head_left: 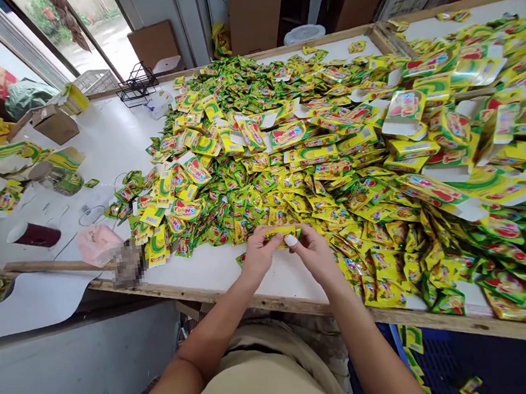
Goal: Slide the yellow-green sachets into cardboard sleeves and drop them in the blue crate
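Between my two hands, just above the table's front edge, is a small yellow and green carton (281, 231). My left hand (263, 250) grips its left end, thumb on the near side. The right end is pinched by my right hand (311, 251), with a pale thumbnail or thumb cover in front of it. Whether any packet is inside the carton I cannot tell. Right beyond my hands lies a heap of small yellow and green foil packets (296, 205). Flat and open printed cartons (289, 134) are piled on top of the heap.
A wooden rim (207, 295) edges the white table (232, 266). To the left are a dark red cup (34, 235), a pink bag (99, 244), a clear jar (66, 180) and a brown box (55, 123). A black wire rack (137, 85) stands at the back. Below right is a blue crate (442, 360) holding cartons.
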Demonstrator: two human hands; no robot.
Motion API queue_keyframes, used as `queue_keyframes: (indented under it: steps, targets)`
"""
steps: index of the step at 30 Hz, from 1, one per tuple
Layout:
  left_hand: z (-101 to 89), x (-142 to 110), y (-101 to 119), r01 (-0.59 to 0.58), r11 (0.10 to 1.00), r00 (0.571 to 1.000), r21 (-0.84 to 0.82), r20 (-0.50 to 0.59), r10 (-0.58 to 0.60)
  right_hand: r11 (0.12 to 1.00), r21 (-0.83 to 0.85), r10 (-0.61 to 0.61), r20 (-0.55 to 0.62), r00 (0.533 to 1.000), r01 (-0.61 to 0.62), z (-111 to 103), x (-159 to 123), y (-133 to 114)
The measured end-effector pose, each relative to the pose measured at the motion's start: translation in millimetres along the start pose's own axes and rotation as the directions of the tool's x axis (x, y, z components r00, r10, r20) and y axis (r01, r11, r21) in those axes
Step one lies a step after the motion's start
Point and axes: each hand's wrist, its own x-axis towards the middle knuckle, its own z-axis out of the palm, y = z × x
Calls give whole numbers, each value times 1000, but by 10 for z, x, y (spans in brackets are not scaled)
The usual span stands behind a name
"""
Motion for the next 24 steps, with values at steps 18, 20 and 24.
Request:
queue_keyframes:
  steps: [18, 20, 24]
  targets:
    - [20, -58, -6, 135, 973, 991, -187, 17, -134, 998, -70, 6, -77, 997, -11, 71, -84, 59]
    - [69, -94, -36, 136, 965, 990, -224, -15, -143, 998, -60, -17, -90, 996, 12, 89, -96, 61]
    - [143, -167, -98, 145, 957, 989, -253, 9, -148, 1000, -6, -28, -106, 994, 28, 105, -128, 32]
